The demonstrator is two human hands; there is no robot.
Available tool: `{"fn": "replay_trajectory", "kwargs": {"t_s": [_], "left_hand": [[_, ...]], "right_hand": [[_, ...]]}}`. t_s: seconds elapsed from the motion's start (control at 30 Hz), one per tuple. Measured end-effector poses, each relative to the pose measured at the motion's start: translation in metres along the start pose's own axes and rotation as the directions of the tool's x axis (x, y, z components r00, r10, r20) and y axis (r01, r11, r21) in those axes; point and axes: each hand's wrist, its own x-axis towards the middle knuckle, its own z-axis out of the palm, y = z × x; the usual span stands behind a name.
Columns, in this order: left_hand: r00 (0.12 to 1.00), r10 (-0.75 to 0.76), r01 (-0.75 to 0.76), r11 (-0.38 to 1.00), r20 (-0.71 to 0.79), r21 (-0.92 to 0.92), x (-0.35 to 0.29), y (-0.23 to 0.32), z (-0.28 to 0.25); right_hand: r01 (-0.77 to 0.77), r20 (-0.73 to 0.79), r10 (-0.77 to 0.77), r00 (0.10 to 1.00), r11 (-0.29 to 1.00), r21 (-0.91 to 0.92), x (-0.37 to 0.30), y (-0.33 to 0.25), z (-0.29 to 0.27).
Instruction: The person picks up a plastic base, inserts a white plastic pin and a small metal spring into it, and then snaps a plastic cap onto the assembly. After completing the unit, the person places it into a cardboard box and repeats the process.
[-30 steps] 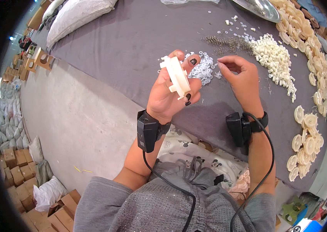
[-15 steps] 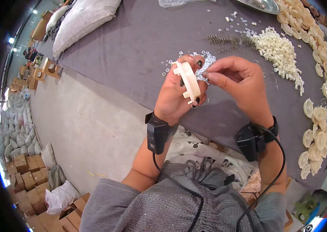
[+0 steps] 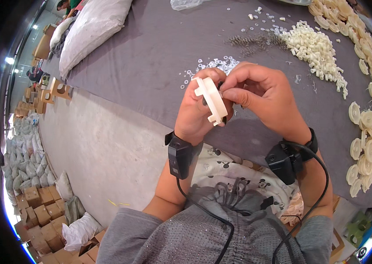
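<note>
My left hand (image 3: 190, 112) is closed round a cream plastic ring-shaped part (image 3: 212, 100) with small tabs on its rim, held on edge. Against the far side of that part, my right hand (image 3: 267, 94) pinches with thumb and forefinger; whatever lies between those fingertips is too small or hidden to make out. Just beyond both hands lies a scatter of small white washers (image 3: 221, 64) on the grey cloth. A heap of small cream plastic caps (image 3: 313, 50) is farther right, next to a tangle of thin metal springs (image 3: 256, 42).
Round cream plastic parts (image 3: 368, 152) lie along the right side of the cloth-covered table (image 3: 150, 66), with more at the far right. A large white sack (image 3: 91, 33) rests at the far left. Cardboard boxes (image 3: 43, 207) and several bags stand on the floor at left.
My right hand has moved left and closer, its fingertips now at the ring-shaped part. The left hand has tilted that part slightly and keeps hold of it. The view has shifted a little.
</note>
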Motion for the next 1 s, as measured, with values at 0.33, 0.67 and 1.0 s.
{"fn": "replay_trajectory", "kwargs": {"t_s": [0.33, 0.67, 1.0], "left_hand": [[0.995, 0.094, -0.091, 0.992, 0.023, -0.089, 0.001, 0.005, -0.009], [0.983, 0.066, -0.061, 0.998, 0.172, -0.036, -0.001, 0.004, -0.018], [0.985, 0.102, -0.084, 0.988, 0.138, -0.130, -0.002, 0.003, -0.014]], "right_hand": [[0.233, 0.166, -0.188, 0.968, 0.918, -0.321, -0.004, -0.002, 0.007], [0.234, 0.011, -0.236, 0.972, 0.951, -0.201, -0.006, -0.002, 0.017], [0.503, -0.002, -0.563, 0.826, 0.739, -0.449, -0.006, 0.012, 0.026]]}}
